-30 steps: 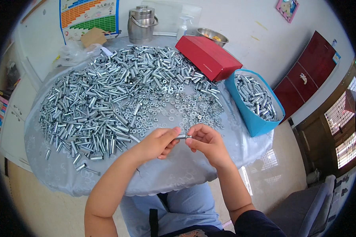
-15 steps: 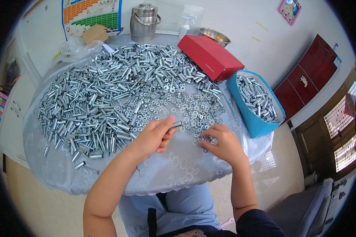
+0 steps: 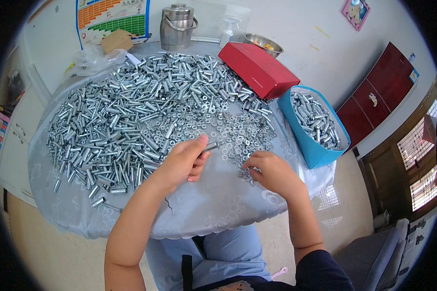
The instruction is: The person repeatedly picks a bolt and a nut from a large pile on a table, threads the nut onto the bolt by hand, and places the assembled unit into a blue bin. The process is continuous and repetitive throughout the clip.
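My left hand (image 3: 183,164) is closed around a silver metal bolt (image 3: 212,146), its end sticking out past the thumb toward the right. My right hand (image 3: 269,169) is at the near right edge of a spread of small washers and nuts (image 3: 247,140). Its fingers are curled down with the tips drawn together among the washers; whatever is between them is too small to make out. Left of and beyond the hands lies a broad heap of silver bolts and metal sleeves (image 3: 111,121), reaching to the far side of the table.
A blue fabric bin (image 3: 318,154) full of metal pieces stands at the right. Beside it lies a red box (image 3: 260,70). Behind are a steel pot (image 3: 177,31), a spray bottle (image 3: 226,33), a metal bowl (image 3: 264,41) and a plastic bag (image 3: 92,63). A patterned cloth (image 3: 218,203) covers the table.
My left hand has moved slightly left and up with the bolt, showing more of it. My right hand's fingers have drawn closer together over the washers.
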The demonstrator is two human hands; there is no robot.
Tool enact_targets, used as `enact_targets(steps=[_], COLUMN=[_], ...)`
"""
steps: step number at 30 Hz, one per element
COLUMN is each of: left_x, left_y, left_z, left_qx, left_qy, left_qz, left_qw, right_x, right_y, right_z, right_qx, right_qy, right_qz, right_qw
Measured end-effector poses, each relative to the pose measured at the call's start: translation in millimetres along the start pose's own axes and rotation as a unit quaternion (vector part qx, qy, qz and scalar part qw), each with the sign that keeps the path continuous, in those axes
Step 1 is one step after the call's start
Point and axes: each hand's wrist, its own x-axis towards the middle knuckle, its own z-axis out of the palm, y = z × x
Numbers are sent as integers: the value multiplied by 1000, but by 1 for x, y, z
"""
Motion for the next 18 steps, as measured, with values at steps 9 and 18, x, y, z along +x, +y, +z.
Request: enact_targets(steps=[9,18], left_x=[3,3], left_y=[-6,-9], left_z=[-1,1], left_qx=[-4,12], left_qy=[-13,-16], left_qz=[-14,-31], left_qw=[1000,999], right_x=[8,11], right_y=[-5,-21], right_z=[-8,-9], right_qx=[-27,200], right_qy=[-60,122], right_qz=[-12,-4], right_qw=[998,972])
